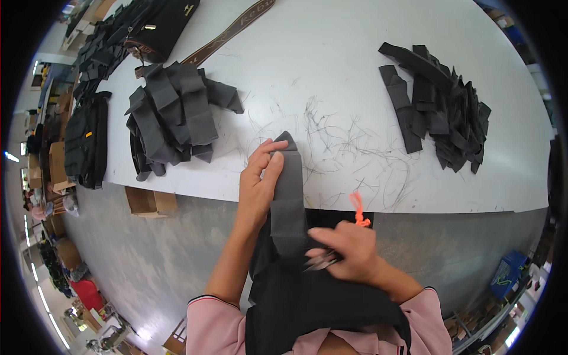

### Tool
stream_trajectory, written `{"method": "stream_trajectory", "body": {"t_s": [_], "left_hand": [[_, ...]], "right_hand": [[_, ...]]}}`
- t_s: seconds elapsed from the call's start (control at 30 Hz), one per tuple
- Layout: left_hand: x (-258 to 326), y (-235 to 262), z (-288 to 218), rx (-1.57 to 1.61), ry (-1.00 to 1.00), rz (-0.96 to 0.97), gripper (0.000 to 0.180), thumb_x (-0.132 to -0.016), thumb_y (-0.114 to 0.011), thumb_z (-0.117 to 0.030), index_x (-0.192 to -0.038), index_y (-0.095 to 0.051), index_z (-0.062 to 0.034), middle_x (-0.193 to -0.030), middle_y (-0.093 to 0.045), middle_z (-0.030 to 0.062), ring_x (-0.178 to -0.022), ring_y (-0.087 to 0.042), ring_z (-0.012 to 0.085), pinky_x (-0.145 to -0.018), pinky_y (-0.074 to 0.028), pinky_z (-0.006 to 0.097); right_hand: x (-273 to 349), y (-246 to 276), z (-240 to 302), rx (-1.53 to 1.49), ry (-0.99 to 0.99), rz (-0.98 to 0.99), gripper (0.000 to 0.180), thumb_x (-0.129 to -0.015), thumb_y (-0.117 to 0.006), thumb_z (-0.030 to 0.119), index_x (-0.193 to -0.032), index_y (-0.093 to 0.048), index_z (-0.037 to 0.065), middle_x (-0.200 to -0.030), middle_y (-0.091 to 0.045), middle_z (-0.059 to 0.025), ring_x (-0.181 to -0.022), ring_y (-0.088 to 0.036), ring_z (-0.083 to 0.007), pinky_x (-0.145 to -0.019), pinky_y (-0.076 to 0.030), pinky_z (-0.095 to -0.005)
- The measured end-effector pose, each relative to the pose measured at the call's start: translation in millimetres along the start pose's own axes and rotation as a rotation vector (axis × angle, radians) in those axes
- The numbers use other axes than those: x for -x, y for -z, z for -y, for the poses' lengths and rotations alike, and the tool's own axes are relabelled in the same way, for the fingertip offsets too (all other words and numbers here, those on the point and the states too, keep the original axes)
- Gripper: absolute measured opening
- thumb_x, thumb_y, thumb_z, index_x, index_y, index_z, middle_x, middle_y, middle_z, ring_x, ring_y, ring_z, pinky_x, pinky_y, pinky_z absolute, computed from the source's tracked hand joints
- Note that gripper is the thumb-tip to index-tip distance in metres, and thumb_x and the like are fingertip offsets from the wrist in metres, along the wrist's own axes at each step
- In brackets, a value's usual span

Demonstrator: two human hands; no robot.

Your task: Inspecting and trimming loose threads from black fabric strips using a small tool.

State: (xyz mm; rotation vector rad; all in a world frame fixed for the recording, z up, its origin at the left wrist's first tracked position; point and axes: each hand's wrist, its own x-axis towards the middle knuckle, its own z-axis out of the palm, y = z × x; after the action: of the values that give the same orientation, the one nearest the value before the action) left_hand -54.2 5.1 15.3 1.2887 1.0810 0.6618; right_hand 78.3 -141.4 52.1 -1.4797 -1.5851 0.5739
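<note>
In the head view, the left hand (258, 180) is raised from the lower edge, its forearm bare below a pink sleeve (216, 325). Its fingers are pressed together around the upper end of a dark grey fabric strip (288, 195), the thumb lying flat on the strip's face. The strip is held upright over the near edge of the white surface (355, 71), its lower end folded above a black bag (313, 302) in the lap. The right hand (346, 251) is closed around a small pair of metal snips (322, 260) with an orange cord (358, 210), the blades set against the strip's lower fold.

On the surface, a heap of grey strips (174, 118) is seen to the left and a pile of black strips (441, 115) to the right, well apart. A brown band with lettering (228, 32) lies at the far edge. An open brown cardboard box (151, 202) is seen under the surface, and a blue carton (510, 273) stands on the floor at the right.
</note>
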Motion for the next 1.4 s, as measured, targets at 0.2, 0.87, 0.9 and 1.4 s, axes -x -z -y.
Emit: {"method": "stream_trajectory", "body": {"t_s": [0.2,0.87,0.9,1.4], "left_hand": [[-3,-6,12,0.024,-0.026,0.078,0.03,-0.093,-0.051,-0.024,-0.077,-0.058,0.0002,-0.13,-0.05,0.0123,-0.129,-0.035,0.0258,-0.105,-0.025,0.035],[45,-14,-6,0.118,0.029,0.125,0.015,-0.08,-0.059,-0.005,-0.094,-0.057,0.0006,-0.087,-0.059,0.0044,-0.086,-0.054,0.0126,-0.079,-0.042,0.026],[45,-14,-5,0.114,0.073,0.131,0.015,-0.081,-0.059,-0.006,-0.094,-0.057,0.0012,-0.087,-0.059,0.0039,-0.087,-0.053,0.0114,-0.079,-0.042,0.025],[40,-19,3,0.12,0.16,0.014,0.012,-0.084,-0.063,-0.007,-0.091,-0.059,0.0013,-0.079,-0.059,-0.0006,-0.076,-0.051,0.006,-0.069,-0.042,0.02]], "right_hand": [[-13,-14,-17,0.031,0.002,-0.049,0.038,-0.063,-0.065,-0.002,-0.099,-0.062,0.007,-0.065,-0.047,-0.003,-0.052,-0.049,-0.0162,-0.052,-0.043,-0.0302],[-45,-9,-38,-1.075,-0.896,-0.006,0.008,-0.083,-0.062,0.011,-0.081,-0.057,0.005,-0.065,-0.046,0.006,-0.052,-0.035,-0.0008,-0.047,-0.027,-0.0173],[-43,-11,-37,-1.095,-0.898,0.017,0.008,-0.083,-0.062,0.011,-0.081,-0.057,0.005,-0.064,-0.045,0.0065,-0.051,-0.034,-0.0003,-0.045,-0.025,-0.0171],[-19,-15,-34,-0.457,-0.52,-0.354,0.019,-0.083,-0.063,0.007,-0.101,-0.056,0.005,-0.075,-0.051,0.0005,-0.059,-0.048,-0.0067,-0.05,-0.038,-0.0224]]}}
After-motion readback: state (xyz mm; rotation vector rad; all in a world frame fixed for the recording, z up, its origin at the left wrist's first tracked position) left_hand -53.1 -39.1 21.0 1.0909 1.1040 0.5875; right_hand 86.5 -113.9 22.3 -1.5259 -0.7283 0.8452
